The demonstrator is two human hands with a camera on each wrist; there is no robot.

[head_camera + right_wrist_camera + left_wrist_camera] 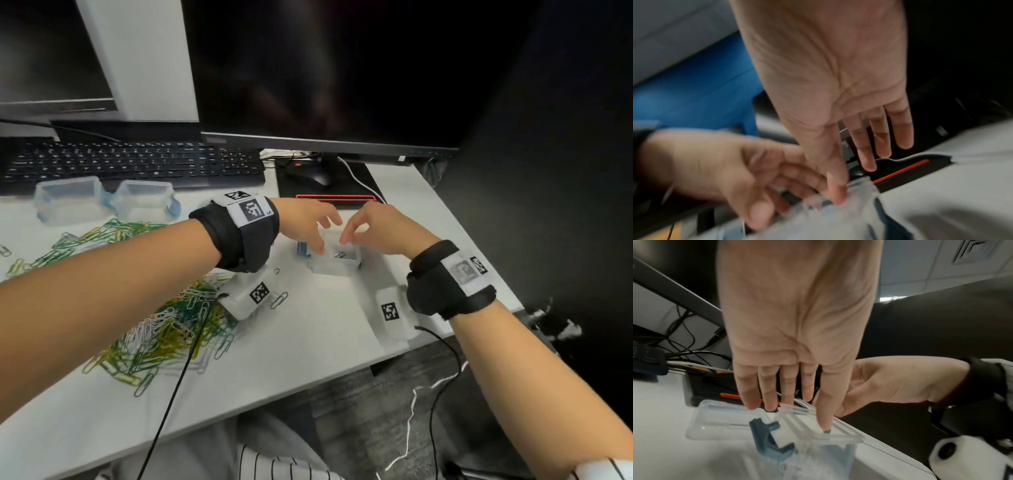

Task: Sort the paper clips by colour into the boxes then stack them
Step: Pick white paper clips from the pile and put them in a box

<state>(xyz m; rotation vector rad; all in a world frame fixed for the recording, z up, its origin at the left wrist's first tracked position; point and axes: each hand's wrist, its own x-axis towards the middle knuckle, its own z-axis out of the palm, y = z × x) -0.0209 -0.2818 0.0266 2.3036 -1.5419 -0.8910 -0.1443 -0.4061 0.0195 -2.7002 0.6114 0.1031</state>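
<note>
both hands hang over the small clear box near the right side of the desk. the left hand and right hand have loose, spread fingers and hold nothing. the box sits right under both, and the big clip pile lies off to the left, closer to the left hand.

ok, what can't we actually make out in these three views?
- Contents of the clear box: head view, both hands cover it; too small to tell clip colour.
- Left hand and right hand contact with the box: right wrist view is motion-blurred.
- Lid seating: left wrist view, clear plastic blurs below the fingers.
- Clip pile: partly hidden by the left forearm.
</note>
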